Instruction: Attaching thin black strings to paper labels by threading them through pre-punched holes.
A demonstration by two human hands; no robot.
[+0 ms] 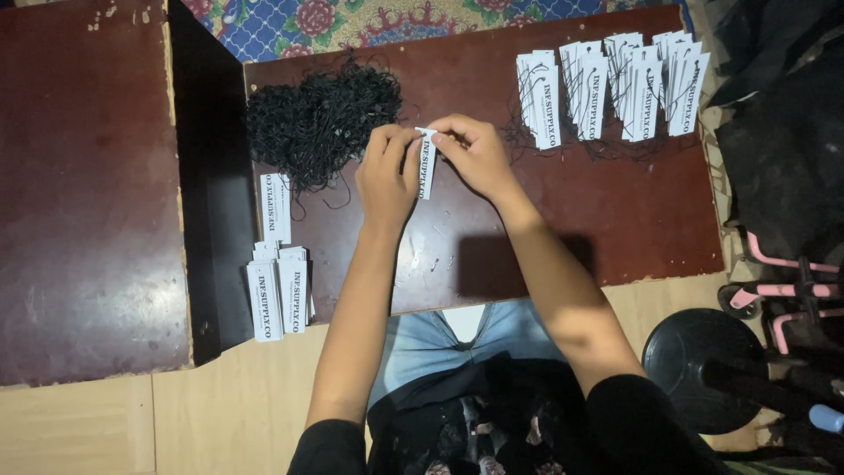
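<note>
Dark sleeves and your blue-denim lap fill the bottom of the view as your two bare forearms reach over a worn, glossy brown surface [615, 220]. Your left hand [387, 176] and right hand [475, 154] meet at its middle, each pinching the top of one narrow white paper tag [427, 167] held upright between fingertips; whether a cord is threaded there is too small to tell. Left of your hands lies a tangled heap of thin black strings [321, 119]. Plain tags sit in stacks [280, 295] at the surface's near left corner, beside a dark gap. Strung tags [615, 88] fan out in rows far right, close to the edge. Open board remains below your right hand.
</note>
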